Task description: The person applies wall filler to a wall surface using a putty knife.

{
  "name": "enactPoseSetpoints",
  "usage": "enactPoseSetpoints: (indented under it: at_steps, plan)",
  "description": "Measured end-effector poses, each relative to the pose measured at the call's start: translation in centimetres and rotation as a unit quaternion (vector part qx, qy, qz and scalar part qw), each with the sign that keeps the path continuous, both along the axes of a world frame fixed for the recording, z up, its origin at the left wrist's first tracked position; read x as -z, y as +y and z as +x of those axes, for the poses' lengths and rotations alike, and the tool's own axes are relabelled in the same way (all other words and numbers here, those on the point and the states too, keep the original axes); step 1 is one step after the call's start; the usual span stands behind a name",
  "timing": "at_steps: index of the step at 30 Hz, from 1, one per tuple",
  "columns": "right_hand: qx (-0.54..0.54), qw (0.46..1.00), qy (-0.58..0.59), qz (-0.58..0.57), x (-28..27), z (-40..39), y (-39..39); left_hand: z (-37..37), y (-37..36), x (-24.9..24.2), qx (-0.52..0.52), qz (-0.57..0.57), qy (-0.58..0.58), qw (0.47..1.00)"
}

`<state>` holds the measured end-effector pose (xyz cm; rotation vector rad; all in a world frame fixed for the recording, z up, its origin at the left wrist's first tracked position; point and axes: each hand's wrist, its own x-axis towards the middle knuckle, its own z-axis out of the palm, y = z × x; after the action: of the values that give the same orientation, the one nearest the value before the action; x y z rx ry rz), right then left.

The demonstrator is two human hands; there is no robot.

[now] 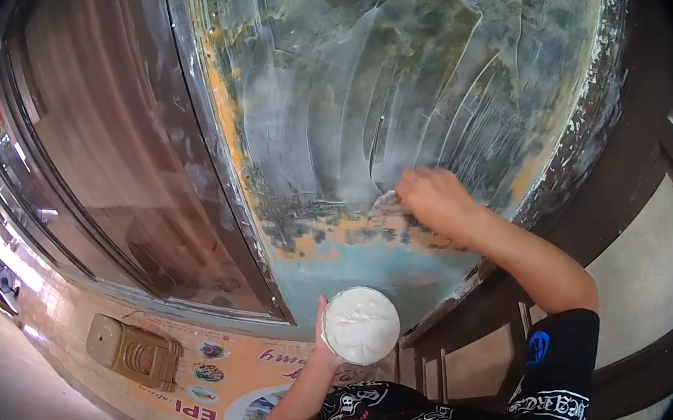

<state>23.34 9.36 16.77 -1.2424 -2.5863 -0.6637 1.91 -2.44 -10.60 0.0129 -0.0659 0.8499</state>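
Observation:
My left hand (323, 346) grips the side of a round tub of white putty (361, 325), held low in front of my body. The putty's surface is uneven, with ridges in it. My right hand (431, 199) is closed at the lower part of the wall panel (391, 104), fingers against it. A small pale flat piece (386, 199) sticks out to the left of those fingers; its kind is mostly hidden. Thin whitish streaks curve over the dark green-grey panel above the hand. Bare orange and light blue patches show along its lower edge.
A brown framed window (122, 151) stands to the left of the panel. On the floor at lower left lie a brown plastic stool (135, 351) and a printed orange banner (230, 367). Brown panelled woodwork (640, 250) borders the right side.

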Motion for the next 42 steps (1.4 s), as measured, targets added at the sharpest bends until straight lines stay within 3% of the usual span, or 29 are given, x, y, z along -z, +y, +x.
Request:
enactPoseSetpoints:
  at_steps: [2,4,5,6,8,9,10,12,15,16,18,20,22,23,24,25,27,28,30,31,32,33,34,35,36,37,40,41,42]
  plan:
    - [0.039,0.998,-0.005,0.058,-5.4,-0.4,-1.1,0.1,0.5,0.0,0.009,0.006,-0.042,0.999]
    - [0.071,0.972,0.197,0.108,-13.1,1.7,-1.5,0.4,0.5,0.1,-0.006,-0.005,-0.020,1.000]
    - [0.040,0.951,0.166,0.259,-17.1,3.1,-1.5,0.6,0.3,-0.5,-0.020,0.004,0.024,1.000]
    - [0.017,0.920,0.332,0.209,-20.5,4.2,-2.5,0.7,0.3,-0.5,-0.020,0.001,0.023,1.000]
    - [0.051,0.902,0.339,0.261,-25.1,9.1,-3.0,0.7,0.4,-0.4,-0.044,-0.013,0.063,0.997]
    - [0.072,0.890,0.358,0.274,-26.0,9.8,-3.6,0.5,0.3,-0.3,-0.025,-0.003,0.010,1.000]
    - [0.071,0.890,0.356,0.274,-25.1,9.1,-3.9,0.3,0.2,-0.6,-0.025,-0.002,0.008,1.000]
    - [-0.105,0.910,0.398,0.055,-20.7,6.3,-4.8,0.4,0.0,-1.2,-0.021,0.002,-0.017,1.000]
    - [-0.107,0.988,0.106,0.033,-9.7,0.5,-4.1,0.5,0.1,-1.3,-0.039,-0.005,0.017,0.999]
    - [-0.086,0.995,0.044,-0.025,-6.4,-0.7,-3.2,0.6,0.1,-1.5,-0.039,-0.005,0.019,0.999]
    - [-0.050,0.996,-0.065,0.023,-2.6,-1.7,-1.2,0.7,0.1,-1.9,-0.020,-0.001,-0.015,1.000]
    - [-0.026,0.996,-0.035,0.074,-6.3,-1.3,0.6,0.4,0.2,-2.1,-0.020,0.010,-0.025,0.999]
    - [0.014,0.987,0.119,0.111,-14.2,0.2,0.1,0.5,0.3,-2.2,-0.019,0.025,-0.057,0.998]
    - [0.005,0.967,0.176,0.185,-18.2,1.8,0.2,0.4,0.3,-2.6,-0.052,-0.006,0.034,0.998]
    - [-0.027,0.946,0.208,0.247,-21.8,3.0,-1.1,0.3,0.5,-2.6,-0.053,-0.006,0.033,0.998]
    - [-0.042,0.932,0.282,0.225,-25.3,5.9,0.0,0.1,0.7,-2.5,-0.063,0.003,0.033,0.997]
    - [-0.115,0.882,0.336,0.311,-27.6,5.6,-3.5,-0.6,0.9,-2.7,-0.087,0.012,0.029,0.996]
    - [-0.116,0.882,0.335,0.309,-27.4,6.1,-3.3,-1.0,1.0,-2.9,-0.088,0.010,0.028,0.996]
    - [-0.111,0.935,0.309,0.130,-26.5,7.8,-2.5,-1.6,1.2,-3.6,-0.130,0.014,0.013,0.991]
    - [-0.130,0.933,0.336,0.001,-23.0,4.9,-3.8,-1.8,1.3,-3.7,-0.152,0.022,0.035,0.987]
    - [-0.115,0.968,0.135,0.177,-19.0,2.9,-4.2,-2.0,1.5,-3.8,-0.152,0.021,0.034,0.988]
    - [-0.145,0.978,0.140,0.060,-14.3,1.8,-2.6,-2.1,1.7,-3.9,-0.167,0.023,0.037,0.985]
    - [-0.103,0.989,0.109,-0.015,-10.4,0.1,-3.3,-2.2,1.9,-4.0,-0.182,0.024,0.041,0.982]
    - [-0.107,0.994,0.024,-0.017,-6.3,-1.1,-2.9,-2.2,2.0,-4.0,-0.173,0.047,0.040,0.983]
    - [-0.046,0.997,-0.060,-0.035,-2.1,-2.1,-0.9,-2.1,2.0,-3.8,-0.172,0.048,0.043,0.983]
    - [-0.092,0.994,-0.057,-0.024,-0.4,-2.5,-1.2,-2.2,2.1,-3.6,-0.180,0.052,0.051,0.981]
    - [-0.051,0.995,-0.036,0.077,-4.9,-3.4,0.4,-2.3,1.9,-3.9,-0.190,0.064,0.051,0.978]
    - [-0.042,0.994,-0.028,0.094,-9.0,-2.9,0.7,-2.5,1.9,-3.9,-0.207,0.052,0.043,0.976]
    - [-0.061,0.981,0.007,0.184,-12.9,-1.3,1.8,-2.8,1.7,-3.9,-0.225,0.038,0.035,0.973]
